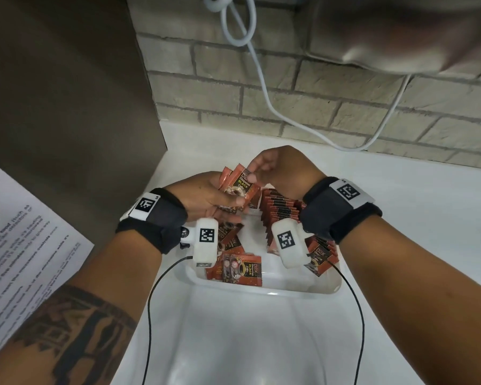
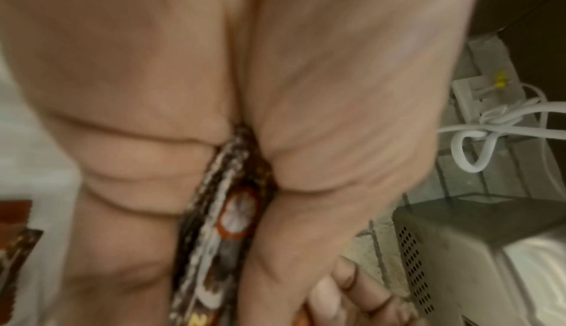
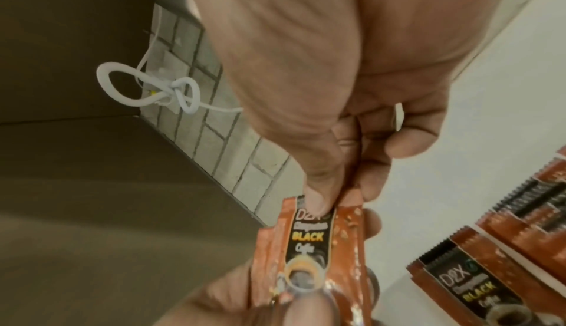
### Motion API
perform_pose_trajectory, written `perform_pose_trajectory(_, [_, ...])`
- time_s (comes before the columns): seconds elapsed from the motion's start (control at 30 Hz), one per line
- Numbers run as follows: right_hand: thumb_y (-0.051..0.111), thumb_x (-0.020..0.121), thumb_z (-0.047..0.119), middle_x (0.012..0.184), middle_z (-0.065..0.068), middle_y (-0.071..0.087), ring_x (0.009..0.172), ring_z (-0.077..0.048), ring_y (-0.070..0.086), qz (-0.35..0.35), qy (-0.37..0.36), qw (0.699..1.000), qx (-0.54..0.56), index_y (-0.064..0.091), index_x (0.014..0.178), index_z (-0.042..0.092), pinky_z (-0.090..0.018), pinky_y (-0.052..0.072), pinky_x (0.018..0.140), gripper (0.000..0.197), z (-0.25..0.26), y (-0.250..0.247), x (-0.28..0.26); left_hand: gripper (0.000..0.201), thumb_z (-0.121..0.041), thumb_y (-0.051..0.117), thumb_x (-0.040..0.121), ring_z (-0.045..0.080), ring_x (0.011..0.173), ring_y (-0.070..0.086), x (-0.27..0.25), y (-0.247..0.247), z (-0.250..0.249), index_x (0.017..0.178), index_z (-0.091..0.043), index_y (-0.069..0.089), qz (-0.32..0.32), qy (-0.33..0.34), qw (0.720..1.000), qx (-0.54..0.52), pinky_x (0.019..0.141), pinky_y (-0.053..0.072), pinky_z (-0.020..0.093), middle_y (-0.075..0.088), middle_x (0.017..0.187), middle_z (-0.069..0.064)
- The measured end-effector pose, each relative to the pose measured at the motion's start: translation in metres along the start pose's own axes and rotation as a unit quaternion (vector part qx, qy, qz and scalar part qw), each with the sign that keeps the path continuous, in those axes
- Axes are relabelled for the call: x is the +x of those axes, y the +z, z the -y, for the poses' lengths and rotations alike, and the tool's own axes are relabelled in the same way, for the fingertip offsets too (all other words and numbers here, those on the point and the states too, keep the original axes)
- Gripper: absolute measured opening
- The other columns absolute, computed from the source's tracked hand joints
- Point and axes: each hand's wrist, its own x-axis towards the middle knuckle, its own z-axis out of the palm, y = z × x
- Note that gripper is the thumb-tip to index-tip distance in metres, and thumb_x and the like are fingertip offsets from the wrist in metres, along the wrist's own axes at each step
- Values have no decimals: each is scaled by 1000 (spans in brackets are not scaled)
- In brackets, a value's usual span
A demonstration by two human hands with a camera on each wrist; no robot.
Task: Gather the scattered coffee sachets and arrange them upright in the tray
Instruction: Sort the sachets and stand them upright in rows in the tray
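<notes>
Above the white plastic tray (image 1: pixel 272 290), our left hand (image 1: pixel 203 197) grips a bundle of orange-brown foil coffee sachets (image 1: pixel 240 187) while our right hand (image 1: pixel 278 170) fingers (image 3: pixel 318 200) pinch its top, probably to square them for standing upright.

Blurred close-up: left hand (image 2: pixel 214 89) fills frame, coffee sachets (image 2: pixel 223 229) seen edge-on, pinched between palm and thumb. Right: brick wall (image 2: pixel 459 169), knotted white cable (image 2: pixel 478 142), perforated metal appliance (image 2: pixel 478 258).
</notes>
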Motion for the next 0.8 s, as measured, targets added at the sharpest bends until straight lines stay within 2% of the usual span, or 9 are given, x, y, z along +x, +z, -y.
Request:
perform_pose_trajectory(0.07, [78,85,15,80,3,72,77,-11,66,-11,-7,1000,17,72,81,27,-34,54,88,14,3,-3,1,38,0,65,91,34,108,69,-3,0,1,127,3,55,-17,10,1000,24,72,60,30,62,119,30])
perform_pose_trajectory(0.17, [77,86,13,79,4,73,74,-8,66,-14,-17,999,30,74,86,22,-29,55,85,10,8,-6,3,27,4,63,92,18,84,72,-6,4,1,118,-2,58,-51,43,997,44,63,57,26,65,96,11])
perform_pose_trajectory(0.27, [76,86,10,78,3,72,66,-2,63,-18,-21,998,54,75,89,17,-18,53,75,8,13,-8,2,21,4,63,93,17,80,73,-6,7,1,111,-5,60,-80,52,995,27,60,57,24,66,91,8])
perform_pose_trajectory(0.4, [75,87,13,80,5,72,73,-3,63,-50,-9,999,7,76,88,19,-16,47,71,7,14,-7,7,16,-6,70,90,19,79,70,-7,0,1,106,-4,67,-97,-41,992,65,63,56,27,74,86,7])
perform_pose_trajectory(0.5, [68,89,13,80,12,69,80,-4,62,-33,15,992,-118,78,87,19,-19,46,73,12,9,-5,14,7,-10,69,90,25,73,67,-3,-8,0,90,-3,69,-134,-146,948,250,68,55,31,71,82,10])
perform_pose_trajectory(0.57, [65,88,16,86,8,70,90,-11,63,1,45,979,-200,78,91,16,-27,51,83,13,4,2,21,14,-14,69,86,32,82,70,4,-6,-2,86,0,68,-133,-180,915,337,76,56,32,70,84,13])
perform_pose_trajectory(0.63, [63,83,19,94,3,72,94,-19,64,6,79,964,-255,78,91,17,-36,54,87,17,-3,12,30,20,-19,69,86,30,80,64,10,3,-5,88,1,69,-99,-193,898,383,74,49,31,65,83,11])
perform_pose_trajectory(0.7, [64,80,21,96,3,70,93,-20,62,1,97,952,-291,77,90,19,-35,51,83,17,-8,22,39,28,-23,67,88,26,80,60,20,9,-3,101,2,71,-84,-193,891,402,74,47,31,67,90,9])
perform_pose_trajectory(0.8, [65,79,24,80,3,55,86,-22,51,4,120,929,-351,63,72,17,-35,42,76,10,-11,33,48,20,-22,65,88,24,83,62,33,17,-2,96,-5,72,-65,-194,883,421,75,50,30,71,94,9])
